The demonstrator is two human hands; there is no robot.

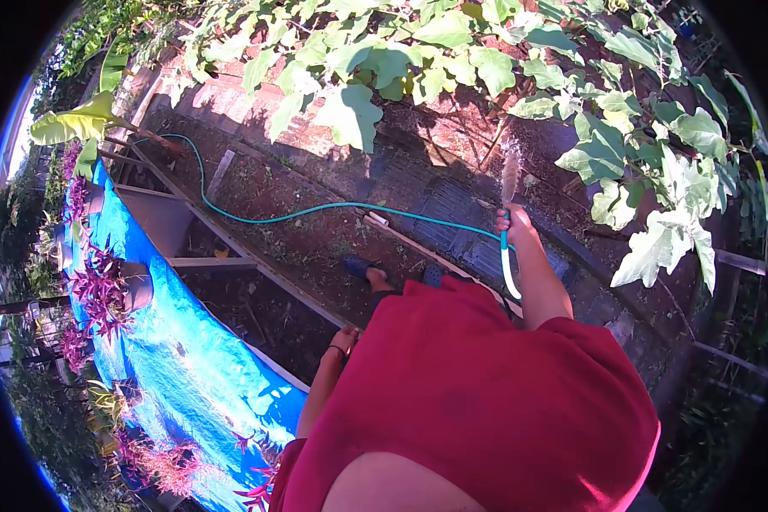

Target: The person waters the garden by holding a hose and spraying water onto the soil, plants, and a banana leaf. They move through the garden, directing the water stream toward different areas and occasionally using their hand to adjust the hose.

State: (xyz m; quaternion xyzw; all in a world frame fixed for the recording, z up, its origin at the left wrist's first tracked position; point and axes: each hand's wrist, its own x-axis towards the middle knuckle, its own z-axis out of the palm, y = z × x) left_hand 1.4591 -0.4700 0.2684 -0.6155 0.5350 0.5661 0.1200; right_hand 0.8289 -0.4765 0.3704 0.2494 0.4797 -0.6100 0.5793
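My right hand [518,227] is wrapped round the end of a green garden hose [316,207], in front of my body. Water [510,171] sprays from the hose end toward the soil under the large leafy plants [388,64]. Below the fist a pale, sunlit stretch of hose curves down toward my shirt. My left hand [345,340] hangs low at my left side, beside the wooden edge of a bed, with a dark band at the wrist. Its fingers look curled, and nothing shows in them.
Blue sheeting [158,316] with potted purple plants [102,290] lines the left. A wooden frame [230,247] runs along the dirt path. The hose crosses the path ahead of my dark shoes [357,268]. A banana plant [81,119] stands at upper left.
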